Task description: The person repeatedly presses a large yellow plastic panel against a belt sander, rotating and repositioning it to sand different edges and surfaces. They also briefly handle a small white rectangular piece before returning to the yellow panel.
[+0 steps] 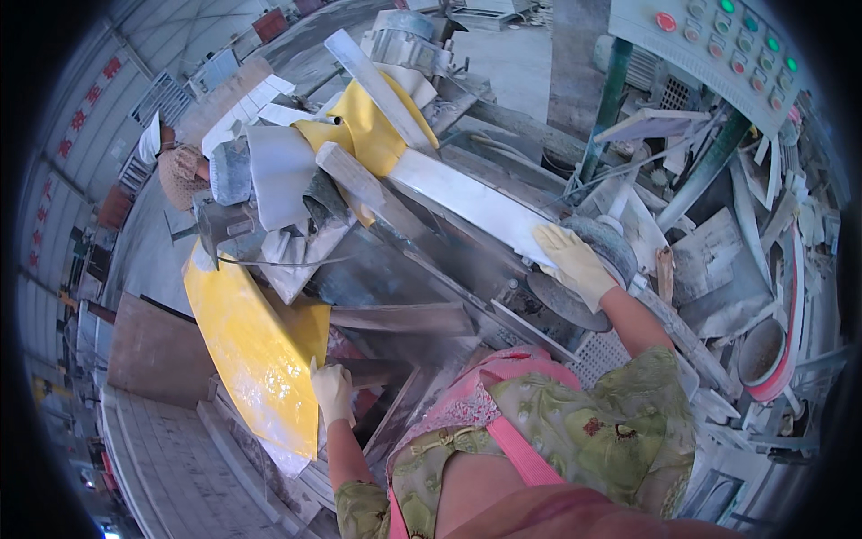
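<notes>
A long, pale stone strip (pixel 476 199) slants across the machine bed, its near end beside a round grinding wheel (pixel 575 301). My right hand (pixel 575 263), in a cream glove, lies on that near end with its fingers stretched out flat. Lower left, my left hand (pixel 332 393) wears a similar glove. It is at the right edge of a wet yellow sheet (pixel 256 346), one finger pointing up and the others loosely bent. Nothing shows in its grasp. Another yellow sheet (pixel 373 121) drapes over the strip's far end, under a narrow board (pixel 377 85).
At upper right, a control panel (pixel 709 54) with coloured buttons stands on green posts. Stone offcuts (pixel 718 256) pile up behind the wheel, near a red-rimmed round container (pixel 763 355). A person (pixel 180 171) in a white head covering is at far left.
</notes>
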The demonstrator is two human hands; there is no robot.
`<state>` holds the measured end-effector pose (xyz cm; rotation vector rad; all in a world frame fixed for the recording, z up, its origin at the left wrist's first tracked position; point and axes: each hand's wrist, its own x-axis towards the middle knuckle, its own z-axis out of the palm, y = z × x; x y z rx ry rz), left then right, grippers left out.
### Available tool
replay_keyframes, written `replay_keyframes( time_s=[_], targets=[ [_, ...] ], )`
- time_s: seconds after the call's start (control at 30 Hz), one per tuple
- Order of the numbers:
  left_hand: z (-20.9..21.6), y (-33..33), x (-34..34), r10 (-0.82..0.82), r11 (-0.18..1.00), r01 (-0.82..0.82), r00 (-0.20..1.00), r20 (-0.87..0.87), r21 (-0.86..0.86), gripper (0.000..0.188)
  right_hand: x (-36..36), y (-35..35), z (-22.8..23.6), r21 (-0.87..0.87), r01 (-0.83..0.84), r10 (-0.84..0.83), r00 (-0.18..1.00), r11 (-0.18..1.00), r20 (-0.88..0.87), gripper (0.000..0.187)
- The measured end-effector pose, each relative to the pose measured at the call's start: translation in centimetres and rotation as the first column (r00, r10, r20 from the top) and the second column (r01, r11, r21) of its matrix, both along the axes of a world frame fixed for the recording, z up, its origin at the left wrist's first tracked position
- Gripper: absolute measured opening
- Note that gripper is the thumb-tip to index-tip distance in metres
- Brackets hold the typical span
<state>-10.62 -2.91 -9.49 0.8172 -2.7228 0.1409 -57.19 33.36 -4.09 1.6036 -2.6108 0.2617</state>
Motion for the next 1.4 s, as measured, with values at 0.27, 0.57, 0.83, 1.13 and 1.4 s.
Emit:
replay_keyframes(
  time_s=[0.27, 0.57, 0.83, 1.13, 1.4],
  targets=[
    [-0.7, -0.4, 0.2, -0.006, 1.0, 0.006, 1.0, -0.011, -0.023, 0.022, 0.2, 0.3, 1.2, 0.114, -0.053, 0.064, 0.994, 0.992, -0.091, 0.084],
    [-1.0, -0.5, 0.3, 0.008, 1.0, -0.008, 1.0, -0.03, 0.006, 0.019, -0.3, -0.7, -1.8, -0.035, -0.014, 0.003, 0.952, 0.999, -0.307, 0.075],
    [-0.5, 0.0, 0.0, 0.037, 0.999, -0.037, 0.999, 0.006, 0.002, 0.019, 0.7, -0.9, -1.0, 0.083, -0.013, 0.037, 0.955, 0.996, -0.296, 0.071],
    [-0.7, -0.3, 0.3, 0.048, 0.999, -0.048, 0.999, 0.019, 0.016, 0.019, 0.5, -2.7, -2.9, 0.181, 0.044, 0.022, 0.936, 0.983, -0.35, 0.064],
    [-0.8, -0.3, 0.3, 0.05, 0.998, -0.05, 0.998, -0.026, 0.024, 0.018, 0.0, -3.8, 2.8, 0.174, 0.131, -0.125, 0.991, 0.976, -0.04, 0.032]
  ],
)
